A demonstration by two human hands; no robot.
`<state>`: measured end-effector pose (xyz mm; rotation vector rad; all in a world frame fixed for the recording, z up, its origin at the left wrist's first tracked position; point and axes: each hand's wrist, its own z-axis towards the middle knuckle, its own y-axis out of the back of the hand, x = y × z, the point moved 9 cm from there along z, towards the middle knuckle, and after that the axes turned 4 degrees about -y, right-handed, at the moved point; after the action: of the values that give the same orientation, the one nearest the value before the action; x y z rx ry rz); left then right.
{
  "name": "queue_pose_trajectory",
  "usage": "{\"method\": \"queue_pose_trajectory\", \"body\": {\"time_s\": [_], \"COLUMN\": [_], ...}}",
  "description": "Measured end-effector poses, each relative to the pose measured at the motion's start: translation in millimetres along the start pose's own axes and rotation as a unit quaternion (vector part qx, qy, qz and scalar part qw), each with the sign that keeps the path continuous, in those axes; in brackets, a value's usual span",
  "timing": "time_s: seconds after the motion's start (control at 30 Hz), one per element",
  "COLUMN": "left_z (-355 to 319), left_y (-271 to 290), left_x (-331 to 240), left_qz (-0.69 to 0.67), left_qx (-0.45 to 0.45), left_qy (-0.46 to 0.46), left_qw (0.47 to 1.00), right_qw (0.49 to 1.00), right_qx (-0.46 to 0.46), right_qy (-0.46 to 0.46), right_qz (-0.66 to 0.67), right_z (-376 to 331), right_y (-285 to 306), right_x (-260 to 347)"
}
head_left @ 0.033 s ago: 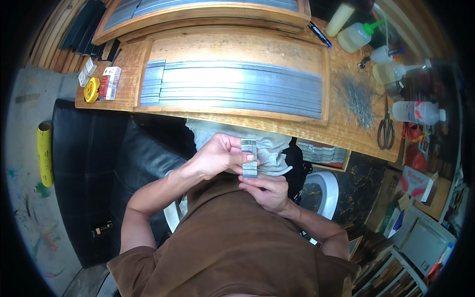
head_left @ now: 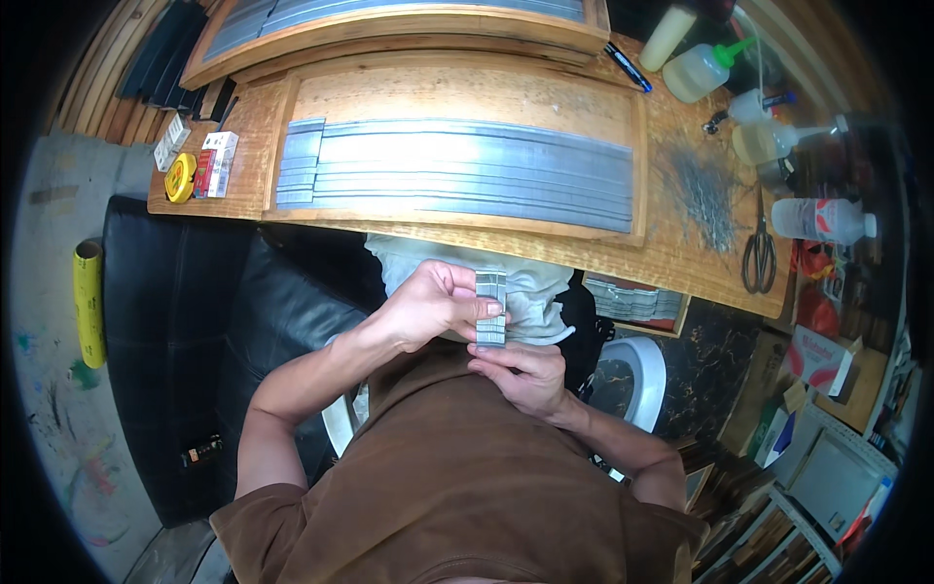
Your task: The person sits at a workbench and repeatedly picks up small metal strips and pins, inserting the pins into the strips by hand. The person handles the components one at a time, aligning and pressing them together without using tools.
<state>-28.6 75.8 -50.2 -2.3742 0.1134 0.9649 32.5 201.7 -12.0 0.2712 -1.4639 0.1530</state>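
My left hand (head_left: 428,304) grips a small stack of short grey strips (head_left: 491,331), its thumb across the front and its fingers behind. The stack stands upright in front of my body, with thin lines showing between the strips. Under it, my right hand (head_left: 530,378) is curled, with thumb and fingertips at the stack's lower end. On the table beyond, long grey strips (head_left: 467,170) lie side by side in a shallow wooden tray (head_left: 638,195). A column of shorter strips (head_left: 300,161) lines the tray's left end.
A second wooden tray (head_left: 409,37) stands behind. Scissors (head_left: 759,255), thin dark scraps (head_left: 705,200), a marker (head_left: 628,68) and several bottles, one green-capped (head_left: 696,76), are on the right. A yellow tape measure (head_left: 180,177) lies left. A white cloth (head_left: 530,292) hangs under the table edge.
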Motion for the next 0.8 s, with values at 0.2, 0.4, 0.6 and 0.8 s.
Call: {"method": "queue_pose_trajectory", "body": {"time_s": [0.2, 0.4, 0.6, 0.8], "left_z": [13, 11, 5, -50], "left_y": [9, 6, 5, -31], "left_x": [-10, -12, -27, -109], "left_qz": [0.021, 0.013, 0.063, 0.361], "left_qx": [-0.024, -0.003, 0.014, -0.051], "left_qy": [-0.046, -0.010, -0.104, -0.477], "left_qw": [0.998, 1.000, 0.992, 0.800], "right_qw": [0.995, 0.999, 0.981, 0.986], "right_qx": [-0.031, -0.022, 0.141, -0.001], "right_qy": [-0.077, -0.042, -0.113, -0.020], "right_qz": [0.051, 0.007, -0.066, -0.165], "right_z": [7, 12, 28, 90], "right_y": [-4, -5, 0, 47], "right_x": [-15, -14, 1, 86]}}
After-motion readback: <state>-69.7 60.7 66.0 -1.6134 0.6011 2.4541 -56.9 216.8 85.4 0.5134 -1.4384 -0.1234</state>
